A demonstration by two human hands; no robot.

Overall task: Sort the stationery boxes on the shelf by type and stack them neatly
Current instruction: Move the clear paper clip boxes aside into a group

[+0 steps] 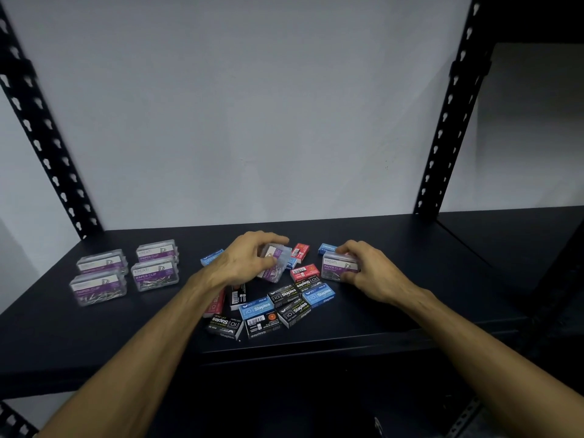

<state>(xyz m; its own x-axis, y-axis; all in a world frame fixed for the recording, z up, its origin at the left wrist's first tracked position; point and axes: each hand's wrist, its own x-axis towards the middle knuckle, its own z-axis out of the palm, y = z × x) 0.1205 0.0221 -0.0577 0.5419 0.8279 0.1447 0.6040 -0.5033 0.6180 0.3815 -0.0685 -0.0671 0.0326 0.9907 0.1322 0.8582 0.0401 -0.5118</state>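
Observation:
Several clear paper clip boxes with purple labels stand grouped at the shelf's left. My left hand grips another clear paper clip box, tilted, over the pile in the middle. My right hand grips a further paper clip box that rests on the shelf at the pile's right edge. Under and between my hands lie several small staple boxes in blue, black and red, mixed and at odd angles. Some are partly hidden by my left forearm.
The black shelf board runs wide, bounded by perforated black uprights at back left and back right. A grey wall stands behind. The shelf's front edge runs below the pile.

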